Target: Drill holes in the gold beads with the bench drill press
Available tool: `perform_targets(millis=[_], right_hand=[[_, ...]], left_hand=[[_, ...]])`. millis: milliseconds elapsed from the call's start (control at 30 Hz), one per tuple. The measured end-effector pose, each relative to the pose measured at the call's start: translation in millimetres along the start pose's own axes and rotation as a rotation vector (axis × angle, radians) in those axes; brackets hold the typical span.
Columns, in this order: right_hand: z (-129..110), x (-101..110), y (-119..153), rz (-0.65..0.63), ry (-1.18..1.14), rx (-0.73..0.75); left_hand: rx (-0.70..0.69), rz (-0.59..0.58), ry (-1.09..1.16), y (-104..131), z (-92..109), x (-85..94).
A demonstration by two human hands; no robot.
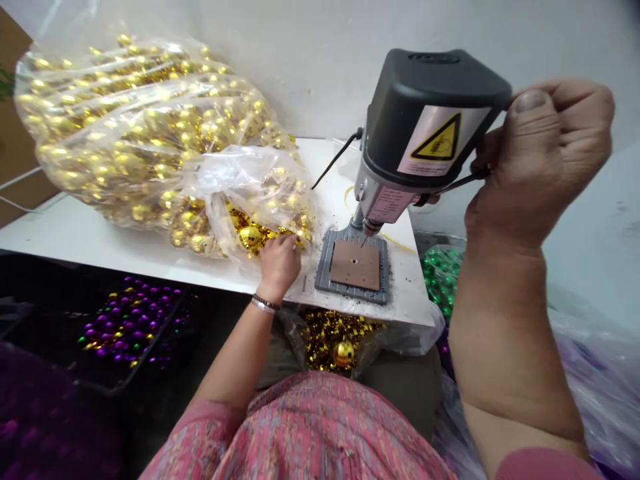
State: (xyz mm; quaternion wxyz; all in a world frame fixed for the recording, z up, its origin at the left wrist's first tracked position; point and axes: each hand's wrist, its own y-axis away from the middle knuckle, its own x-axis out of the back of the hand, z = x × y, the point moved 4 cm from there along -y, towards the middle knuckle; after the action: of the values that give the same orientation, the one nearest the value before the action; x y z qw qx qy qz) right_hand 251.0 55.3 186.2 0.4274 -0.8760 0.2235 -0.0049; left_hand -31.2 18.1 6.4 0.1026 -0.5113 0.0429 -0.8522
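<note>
Fingers curled, my left hand (281, 265) is at the mouth of a clear plastic bag (220, 177) full of shiny gold beads. Its fingertips are turned away among the beads, so what they pinch is hidden. One larger gold ball (250, 236) shows beside the knuckles. Raised at the right, my right hand (555, 140) is closed around the lever (465, 180) of a small bench drill press (435, 100). The drill bit (365, 241) hangs over a brown plate (355, 265) with a hole in it, which lies on the grey base (324, 277).
The drill press stands on a white table (220, 271) against a wall. Dark specks are scattered around its base. In my lap, below the table edge, lies a bag of gold beads (345, 333). Purple beads (133, 317) sit lower left, green ones (443, 273) lower right.
</note>
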Motion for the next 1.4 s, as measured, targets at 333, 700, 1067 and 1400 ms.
perform_targets(millis=[333, 700, 1067, 1400], right_hand=[[1, 0, 5, -0.030, 0.007, 0.147], [5, -2, 5, 0.006, -0.043, 0.212], [-1, -3, 7, -0.032, 0.009, 0.179], [-6, -9, 0, -0.055, 0.084, 0.218]], left_hand=[[-0.075, -0.145, -0.314, -43, 3, -20.7], [-0.144, -0.148, -0.158, 7, 11, 15.3], [0.042, -0.192, 0.722, 20, -12, -3.1], [-0.128, -0.425, 0.611, -3, 40, -45.4]])
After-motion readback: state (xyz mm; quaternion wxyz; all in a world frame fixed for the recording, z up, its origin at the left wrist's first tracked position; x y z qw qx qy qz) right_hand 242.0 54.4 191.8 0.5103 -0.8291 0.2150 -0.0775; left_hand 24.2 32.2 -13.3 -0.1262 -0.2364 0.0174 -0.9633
